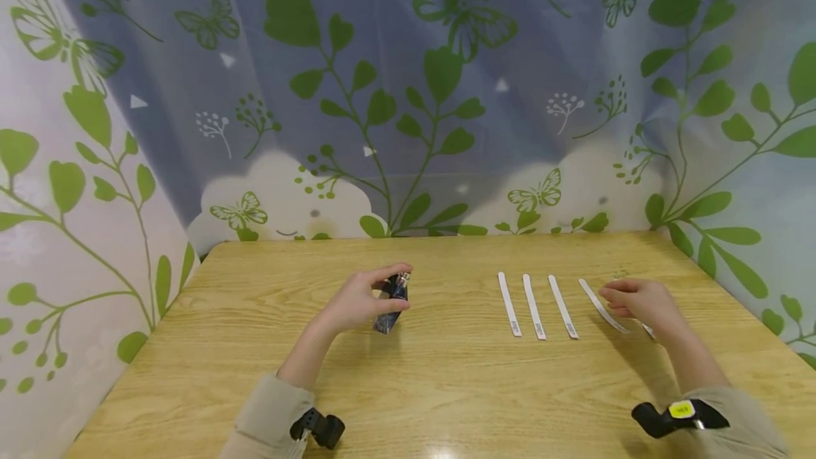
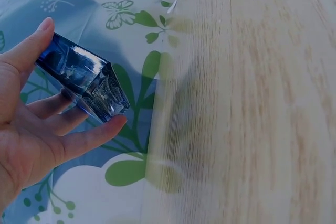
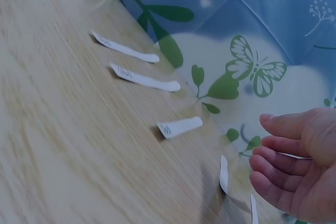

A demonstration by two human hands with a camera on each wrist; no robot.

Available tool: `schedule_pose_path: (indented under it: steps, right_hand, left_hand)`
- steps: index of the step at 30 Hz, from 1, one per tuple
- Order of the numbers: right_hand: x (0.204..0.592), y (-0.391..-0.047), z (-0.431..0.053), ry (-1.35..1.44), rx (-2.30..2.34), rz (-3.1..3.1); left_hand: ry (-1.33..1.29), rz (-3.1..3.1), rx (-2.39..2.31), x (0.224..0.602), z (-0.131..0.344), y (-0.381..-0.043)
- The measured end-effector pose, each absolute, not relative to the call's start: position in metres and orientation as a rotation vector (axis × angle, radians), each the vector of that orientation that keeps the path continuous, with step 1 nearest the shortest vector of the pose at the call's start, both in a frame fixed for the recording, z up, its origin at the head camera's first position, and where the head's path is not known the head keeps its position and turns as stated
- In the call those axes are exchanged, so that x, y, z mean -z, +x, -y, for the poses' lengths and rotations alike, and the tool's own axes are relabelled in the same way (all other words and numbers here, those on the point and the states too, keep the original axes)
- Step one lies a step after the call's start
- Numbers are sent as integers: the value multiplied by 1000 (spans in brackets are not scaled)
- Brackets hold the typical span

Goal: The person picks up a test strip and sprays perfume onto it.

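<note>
Head view: one dark blue glass bottle (image 1: 390, 307), tilted over the left half of a wood-grain table (image 1: 446, 388), gripped between the thumb and fingers of the left hand (image 1: 353, 297); silver neck visible at its upper end.

White strips, five, on the right half: three straight ones (image 1: 534, 307) side by side, print at the near ends; a fourth strip (image 1: 601, 309), bowed, just beside the right hand's fingertips; a fifth strip (image 1: 649, 331), mostly covered by that hand. Right hand (image 1: 645, 303): fingers loosely bent.

Left wrist view, additional: clear faceted glass at one end of the bottle, a detail the head view does not give; silver neck unseen.

Right wrist view, additional: all five strips, fifth cut by the lower edge; right palm visible and bare, nothing gripped. Bottle outside this view.

Backdrop: patterned cloth (image 1: 357, 183), green leaves and butterflies, behind the table.
</note>
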State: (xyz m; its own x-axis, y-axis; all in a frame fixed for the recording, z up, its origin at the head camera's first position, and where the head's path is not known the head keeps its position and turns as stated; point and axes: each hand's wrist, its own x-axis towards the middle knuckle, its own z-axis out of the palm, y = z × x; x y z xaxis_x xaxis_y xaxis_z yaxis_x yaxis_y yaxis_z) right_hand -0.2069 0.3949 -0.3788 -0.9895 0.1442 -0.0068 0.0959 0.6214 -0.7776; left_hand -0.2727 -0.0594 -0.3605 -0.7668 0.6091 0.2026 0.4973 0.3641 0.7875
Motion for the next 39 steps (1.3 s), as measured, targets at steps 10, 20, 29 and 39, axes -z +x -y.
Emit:
schedule_pose_path:
  steps: [10,20,29,39]
  right_hand:
    - [380,-222,-374,-148,-1365,2771]
    - [396,-232,-357,-210,-1608,2690]
    - [408,-235,-363,-223,-1525,2751]
    - [417,-239,-364,-180,-1276,2812]
  left_hand:
    - [1021,-2498,-1362,363,59,-274]
    - [1023,-2487,-1358,363,56,-271]
    - [1006,-2486,-1349,362,55,-271]
    - [1018,-2485,-1355,363,56,-272]
